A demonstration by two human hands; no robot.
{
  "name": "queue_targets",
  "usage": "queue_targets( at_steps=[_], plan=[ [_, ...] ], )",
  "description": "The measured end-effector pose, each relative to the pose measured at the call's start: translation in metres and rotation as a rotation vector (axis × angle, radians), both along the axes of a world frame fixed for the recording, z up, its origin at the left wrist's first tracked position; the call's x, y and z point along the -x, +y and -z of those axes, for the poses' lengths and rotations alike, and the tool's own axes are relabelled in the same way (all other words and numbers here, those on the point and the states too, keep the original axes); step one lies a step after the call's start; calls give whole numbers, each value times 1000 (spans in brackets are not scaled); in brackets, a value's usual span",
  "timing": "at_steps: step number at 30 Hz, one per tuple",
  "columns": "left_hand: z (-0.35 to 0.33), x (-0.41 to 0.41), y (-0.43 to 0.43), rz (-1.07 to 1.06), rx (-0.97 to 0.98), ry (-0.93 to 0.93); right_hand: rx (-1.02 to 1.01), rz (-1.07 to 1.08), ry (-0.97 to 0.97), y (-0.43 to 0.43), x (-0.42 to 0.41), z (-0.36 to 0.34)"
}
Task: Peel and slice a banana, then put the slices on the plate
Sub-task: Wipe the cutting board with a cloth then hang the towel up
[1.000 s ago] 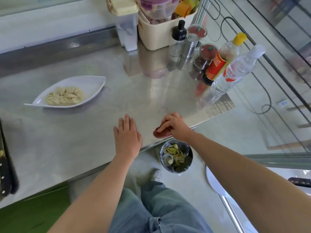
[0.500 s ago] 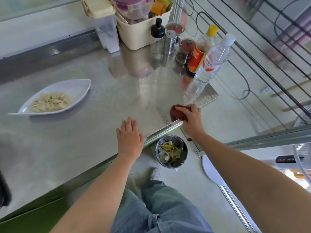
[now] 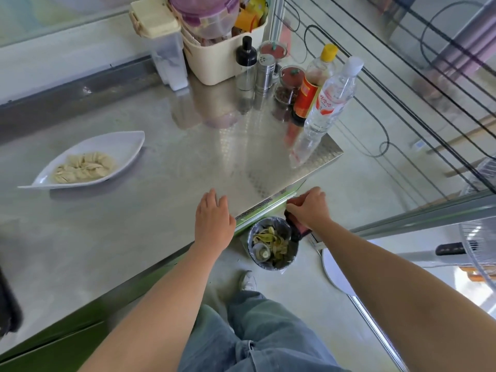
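A white leaf-shaped plate [image 3: 118,146] sits on the left of the steel counter [image 3: 161,200] with pale banana slices [image 3: 83,167] piled in it. My left hand [image 3: 213,221] lies flat on the counter near its front edge, fingers together, holding nothing. My right hand [image 3: 308,208] is just past the counter's front right edge, closed on a dark red cloth [image 3: 296,226] that hangs down over the small bin [image 3: 273,244]. Banana peels [image 3: 271,241] lie inside the bin on the floor.
At the back right stand a cream basket [image 3: 222,55], a lidded clear canister [image 3: 166,49], shakers [image 3: 264,72], spice jars [image 3: 288,87], a sauce bottle [image 3: 308,87] and a water bottle [image 3: 330,100]. A dark object [image 3: 8,304] sits at the left edge. A fan [image 3: 475,253] stands right.
My right hand has slid the red cloth rightward along the counter and off its front edge, above the bin. My left hand has stayed flat on the counter.
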State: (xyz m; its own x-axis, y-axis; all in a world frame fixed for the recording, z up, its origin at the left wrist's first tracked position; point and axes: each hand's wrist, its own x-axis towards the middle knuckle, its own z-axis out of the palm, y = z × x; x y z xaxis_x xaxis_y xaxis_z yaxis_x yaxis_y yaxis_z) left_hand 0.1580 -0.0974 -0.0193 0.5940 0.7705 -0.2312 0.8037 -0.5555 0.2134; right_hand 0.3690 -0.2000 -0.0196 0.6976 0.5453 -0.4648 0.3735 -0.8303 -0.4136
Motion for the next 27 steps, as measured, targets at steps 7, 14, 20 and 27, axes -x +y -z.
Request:
queue_targets(
  at_steps=[7, 14, 20, 27],
  plan=[
    [-7, -7, 1, 36, -14, -55, 6, -32, -17, 10, -8, -15],
    [-10, -11, 1, 86, -2, -114, 51, -78, -180, 5, -11, -26],
    [-14, -13, 3, 116, 10, -115, 62, -70, -233, 2, -15, -28],
    [-20, -17, 3, 190, 38, -172, 156, -109, -201, 4, -17, -28]
  ],
)
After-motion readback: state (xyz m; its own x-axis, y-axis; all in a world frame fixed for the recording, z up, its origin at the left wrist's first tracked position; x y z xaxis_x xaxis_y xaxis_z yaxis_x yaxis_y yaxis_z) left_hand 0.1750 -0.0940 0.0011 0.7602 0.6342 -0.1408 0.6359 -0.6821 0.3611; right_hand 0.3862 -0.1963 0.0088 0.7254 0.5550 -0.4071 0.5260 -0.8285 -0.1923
